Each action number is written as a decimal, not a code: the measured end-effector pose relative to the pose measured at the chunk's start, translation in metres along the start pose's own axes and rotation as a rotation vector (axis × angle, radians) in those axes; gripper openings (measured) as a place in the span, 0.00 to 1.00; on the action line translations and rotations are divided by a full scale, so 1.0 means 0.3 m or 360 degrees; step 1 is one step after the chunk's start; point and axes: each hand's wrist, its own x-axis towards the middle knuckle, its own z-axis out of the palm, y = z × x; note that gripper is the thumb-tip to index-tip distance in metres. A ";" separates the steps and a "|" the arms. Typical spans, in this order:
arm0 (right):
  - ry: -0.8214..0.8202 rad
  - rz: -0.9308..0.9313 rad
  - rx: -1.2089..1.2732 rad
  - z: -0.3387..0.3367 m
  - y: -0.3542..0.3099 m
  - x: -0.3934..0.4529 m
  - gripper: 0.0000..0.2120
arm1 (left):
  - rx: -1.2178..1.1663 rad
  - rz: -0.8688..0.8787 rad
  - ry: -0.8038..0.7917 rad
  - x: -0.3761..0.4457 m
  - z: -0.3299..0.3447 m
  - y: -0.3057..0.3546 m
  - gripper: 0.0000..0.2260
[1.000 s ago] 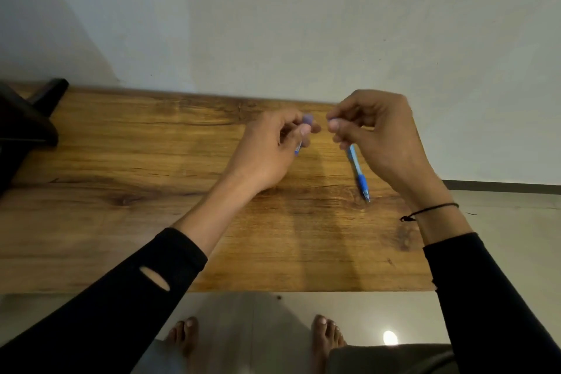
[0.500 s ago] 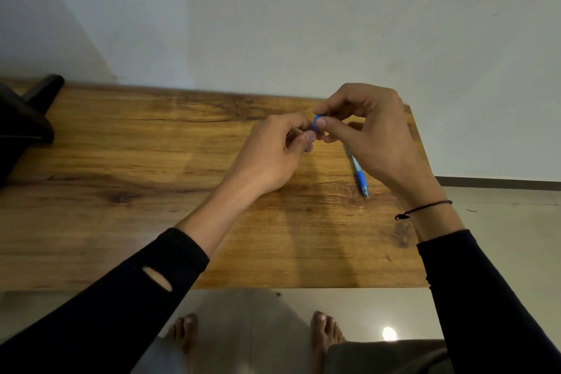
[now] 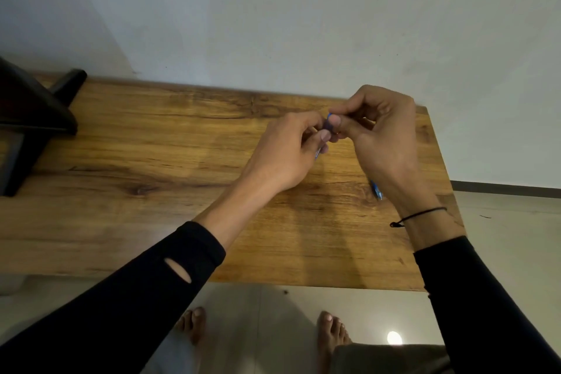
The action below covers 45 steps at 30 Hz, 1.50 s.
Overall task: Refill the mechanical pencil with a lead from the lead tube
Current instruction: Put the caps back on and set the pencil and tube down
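Observation:
My left hand [image 3: 288, 152] is closed around a small blue lead tube [image 3: 329, 124], of which only the top end and a sliver below the fingers show. My right hand [image 3: 385, 136] meets it from the right, thumb and forefinger pinched on the tube's top end. Whether a cap or a lead is between those fingertips cannot be told. The blue mechanical pencil [image 3: 376, 191] lies on the wooden table [image 3: 182, 191] under my right wrist, with only its lower tip showing.
A black object [image 3: 33, 118] stands on the table's far left end. A pale wall runs along the back edge. The table's right edge is just beyond my right wrist, and my bare feet [image 3: 194, 325] are on the tiled floor below.
My right hand moved left and closed its fingertips on the top of the tube held by my left hand. The pencil stayed on the table, now more covered by my right wrist.

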 end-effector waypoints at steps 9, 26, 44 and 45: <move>-0.0111 0.0003 -0.0108 -0.008 -0.007 0.006 0.06 | -0.0361 -0.0134 0.0006 0.003 0.001 -0.017 0.10; -0.0647 -0.0357 -0.1152 -0.031 0.034 -0.011 0.32 | -0.0855 -0.0588 -0.0031 0.011 0.040 -0.032 0.09; -0.0832 -0.0089 -0.1456 -0.006 0.160 0.006 0.39 | 0.0711 0.0014 0.0260 -0.017 0.028 -0.145 0.04; -0.0848 -0.0082 -0.1438 -0.006 0.166 0.004 0.39 | 0.0735 0.0018 0.0251 -0.023 0.027 -0.150 0.05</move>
